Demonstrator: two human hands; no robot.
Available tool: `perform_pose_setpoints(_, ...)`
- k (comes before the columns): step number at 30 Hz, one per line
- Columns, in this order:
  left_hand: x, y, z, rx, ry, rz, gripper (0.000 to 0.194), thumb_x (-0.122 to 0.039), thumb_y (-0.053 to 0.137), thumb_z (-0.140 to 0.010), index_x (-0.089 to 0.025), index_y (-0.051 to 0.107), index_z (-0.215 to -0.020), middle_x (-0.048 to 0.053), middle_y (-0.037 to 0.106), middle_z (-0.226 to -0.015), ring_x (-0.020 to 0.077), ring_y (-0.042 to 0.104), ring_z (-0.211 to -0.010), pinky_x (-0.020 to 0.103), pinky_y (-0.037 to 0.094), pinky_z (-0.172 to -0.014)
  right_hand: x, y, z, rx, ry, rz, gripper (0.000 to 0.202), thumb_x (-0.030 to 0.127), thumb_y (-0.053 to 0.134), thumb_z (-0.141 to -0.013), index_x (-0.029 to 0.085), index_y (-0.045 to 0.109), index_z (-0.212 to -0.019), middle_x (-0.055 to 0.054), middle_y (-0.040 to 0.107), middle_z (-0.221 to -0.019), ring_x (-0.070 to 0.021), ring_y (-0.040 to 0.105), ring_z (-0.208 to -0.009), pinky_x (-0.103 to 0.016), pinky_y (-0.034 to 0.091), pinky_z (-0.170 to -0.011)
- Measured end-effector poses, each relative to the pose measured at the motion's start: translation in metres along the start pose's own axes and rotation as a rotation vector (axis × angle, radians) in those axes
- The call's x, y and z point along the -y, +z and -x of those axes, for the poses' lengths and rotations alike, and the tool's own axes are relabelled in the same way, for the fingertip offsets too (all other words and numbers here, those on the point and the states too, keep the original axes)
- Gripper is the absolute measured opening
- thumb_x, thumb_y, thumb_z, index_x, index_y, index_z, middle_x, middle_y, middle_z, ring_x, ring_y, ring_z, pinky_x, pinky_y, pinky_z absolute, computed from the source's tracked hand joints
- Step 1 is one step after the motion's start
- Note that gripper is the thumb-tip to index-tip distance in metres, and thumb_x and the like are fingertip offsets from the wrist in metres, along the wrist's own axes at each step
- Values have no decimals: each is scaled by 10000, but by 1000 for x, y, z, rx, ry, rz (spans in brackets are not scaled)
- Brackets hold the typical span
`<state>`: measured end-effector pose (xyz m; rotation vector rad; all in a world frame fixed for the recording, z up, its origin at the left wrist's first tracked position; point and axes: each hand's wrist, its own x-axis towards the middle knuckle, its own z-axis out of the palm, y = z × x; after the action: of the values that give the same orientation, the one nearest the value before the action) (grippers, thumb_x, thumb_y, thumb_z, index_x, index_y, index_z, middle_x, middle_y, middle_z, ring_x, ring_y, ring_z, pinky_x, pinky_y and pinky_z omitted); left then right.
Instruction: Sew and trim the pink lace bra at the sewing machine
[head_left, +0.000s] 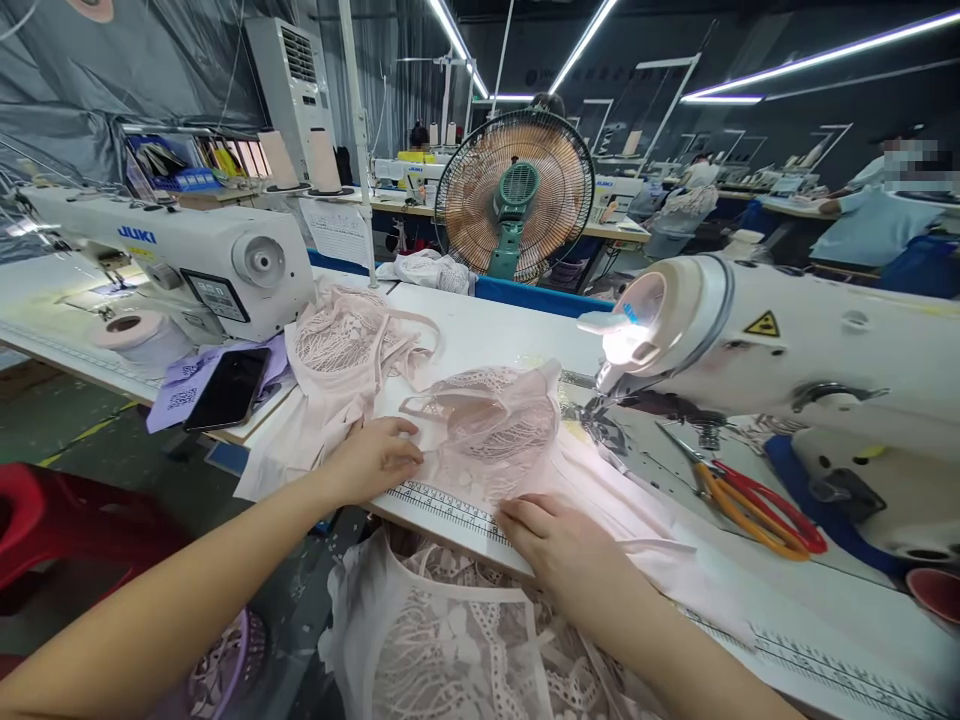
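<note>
Pink lace garment (487, 425) lying on the white worktop (510, 330) before the sewing machine (787, 370), left hand (375, 458) flat on its left edge, right hand (551, 540) pressing its near hem, neither grip seemingly closed, orange scissors (757, 505) well to the right.

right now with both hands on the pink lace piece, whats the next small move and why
Probably slide the pale pink lace garment rightward toward the needle of the white sewing machine. Both the left hand and right hand press it flat, short of the lit needle area.
</note>
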<state>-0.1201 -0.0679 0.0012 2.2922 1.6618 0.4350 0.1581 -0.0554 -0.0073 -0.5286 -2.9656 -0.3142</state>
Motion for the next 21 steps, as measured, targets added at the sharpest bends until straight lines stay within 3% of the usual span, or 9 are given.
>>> perform_pose_setpoints(12,-3,-3,0,21,-48,69,181,-143,653,-728,-209,610,-891,82,508,-1263,248,450,-1209,427,367,-1015,-2,3,-1,-18,-1,-8,358,47,575,-678,45,670,-1023,-142,683,-976,-244,593,-838,-335,547,-769)
perform_pose_setpoints(18,-7,-2,2,21,-103,43,41,-171,618,-734,-198,600,-758,96,497,-1267,289,438,-1212,527,309,-1029,0,3,1,-12,14,2,349,45,549,-691,76,675,-1016,-129,687,-977,-237,598,-849,-325,544,-768)
perform_pose_setpoints(21,-6,-1,1,15,-110,31,24,-182,614,-734,-200,616,-749,98,488,-1279,286,433,-1223,507,307,-1038,0,2,0,3,24,-20,338,49,554,-706,80,672,-1022,-129,684,-985,-239,601,-859,-332,544,-773)
